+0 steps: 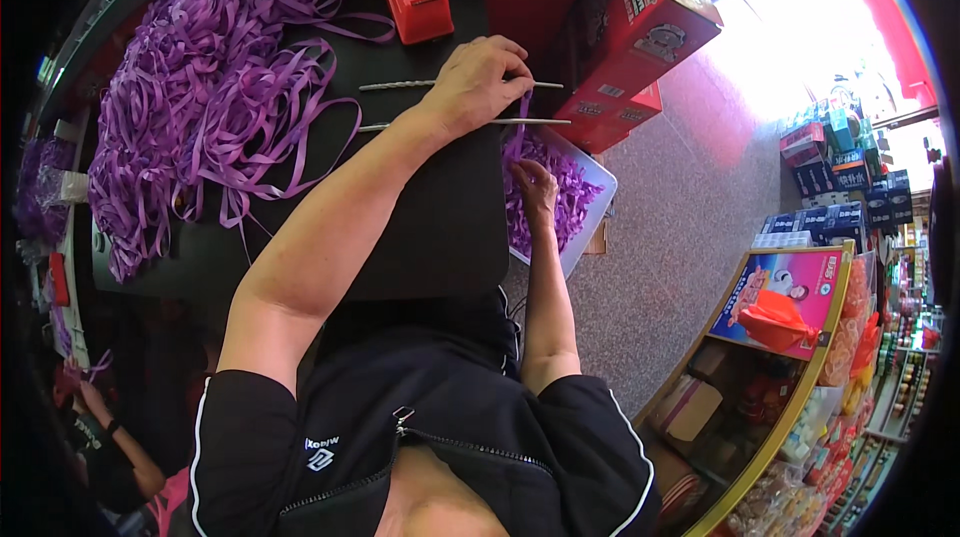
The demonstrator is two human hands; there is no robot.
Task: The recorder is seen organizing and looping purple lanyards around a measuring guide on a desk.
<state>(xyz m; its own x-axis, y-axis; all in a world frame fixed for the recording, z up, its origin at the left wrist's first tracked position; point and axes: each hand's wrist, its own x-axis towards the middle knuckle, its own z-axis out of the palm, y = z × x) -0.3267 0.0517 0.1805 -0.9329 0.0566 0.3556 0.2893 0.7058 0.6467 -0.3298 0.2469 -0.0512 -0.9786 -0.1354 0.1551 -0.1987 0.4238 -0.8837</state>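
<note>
My left hand reaches over the right edge of the black table, its fingers pinched on a purple ribbon beside two thin metal rods. The far rod looks twisted; the near rod is smooth, and both stick out past the table edge. Lower down, my right hand has its fingers curled at the hanging ribbon, over a pale plastic bin holding many purple ribbon pieces. A big tangled heap of purple ribbon covers the table's left side; one strand runs from it toward the rods.
A red tape dispenser stands at the table's back. Red boxes are stacked beyond the bin. At right are a glass display case and shelves of packaged goods. Another person's arm shows at lower left.
</note>
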